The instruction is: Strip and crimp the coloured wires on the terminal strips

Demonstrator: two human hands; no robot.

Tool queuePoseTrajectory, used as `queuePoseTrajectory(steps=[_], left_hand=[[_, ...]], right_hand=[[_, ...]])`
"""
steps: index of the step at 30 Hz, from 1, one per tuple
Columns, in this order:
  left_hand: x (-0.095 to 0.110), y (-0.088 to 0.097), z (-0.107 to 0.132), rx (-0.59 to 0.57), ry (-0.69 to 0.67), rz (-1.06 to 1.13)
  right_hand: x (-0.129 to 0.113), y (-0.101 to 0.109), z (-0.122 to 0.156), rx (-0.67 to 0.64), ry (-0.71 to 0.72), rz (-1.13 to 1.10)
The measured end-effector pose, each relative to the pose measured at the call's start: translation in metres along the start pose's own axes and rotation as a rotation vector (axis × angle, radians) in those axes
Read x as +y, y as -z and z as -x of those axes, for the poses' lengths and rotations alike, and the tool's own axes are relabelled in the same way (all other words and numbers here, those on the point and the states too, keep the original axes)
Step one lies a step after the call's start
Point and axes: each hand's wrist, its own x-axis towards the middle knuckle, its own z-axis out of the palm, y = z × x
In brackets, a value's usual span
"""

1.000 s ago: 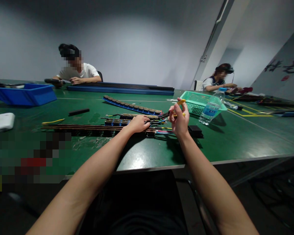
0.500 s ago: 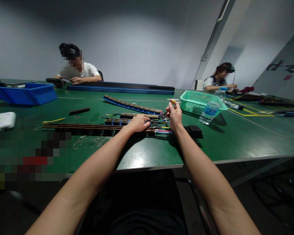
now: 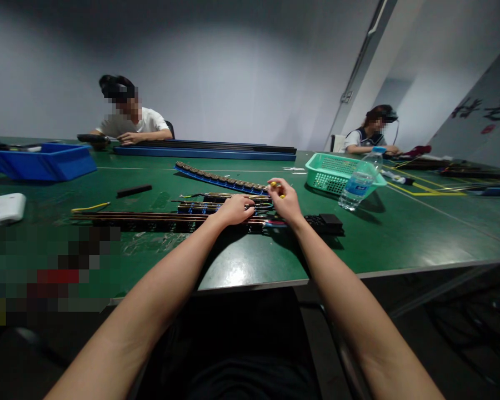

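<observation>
Head view showed the right hand (image 3: 287, 202) shifted left, its fingers curled around the yellow tool (image 3: 274, 184), apparently bringing it to the wires (image 3: 269, 206), while the left hand (image 3: 235, 210) stayed on the tabletop (image 3: 391, 236) strip (image 3: 198, 208), pinching or not I couldn't tell.

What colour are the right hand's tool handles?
Yellow handles, best seen in the head view.

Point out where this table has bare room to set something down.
The widest bare tabletop runs from the bottle to the near edge; a smaller patch separates the blue bin from the dark bar. It's crowded around the left hand and right hand, over the wired strips.
</observation>
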Motion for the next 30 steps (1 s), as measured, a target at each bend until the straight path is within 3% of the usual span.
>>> queuePoseTrajectory(steps=[3, 7, 10, 15, 19, 30], left_hand=[[-0.002, -0.001, -0.001, -0.01, -0.01, -0.026], [-0.003, -0.001, -0.002, -0.017, -0.013, -0.034], [-0.003, -0.002, -0.003, -0.022, -0.01, -0.026], [-0.005, -0.004, -0.003, -0.008, -0.008, 0.012], [-0.006, -0.005, -0.004, -0.01, 0.008, 0.026], [-0.007, -0.006, -0.003, 0.005, -0.003, 0.037]], right_hand=[[0.003, 0.006, -0.009, 0.276, -0.018, -0.205], [-0.009, 0.015, -0.009, 0.395, 0.006, -0.303], [-0.037, 0.018, 0.015, 0.474, -0.013, -0.404], [-0.088, 0.016, 0.094, 0.395, -0.076, -0.552], [-0.099, 0.009, 0.142, 0.329, -0.113, -0.532], [-0.061, 0.017, 0.162, 0.17, 0.026, -0.499]])
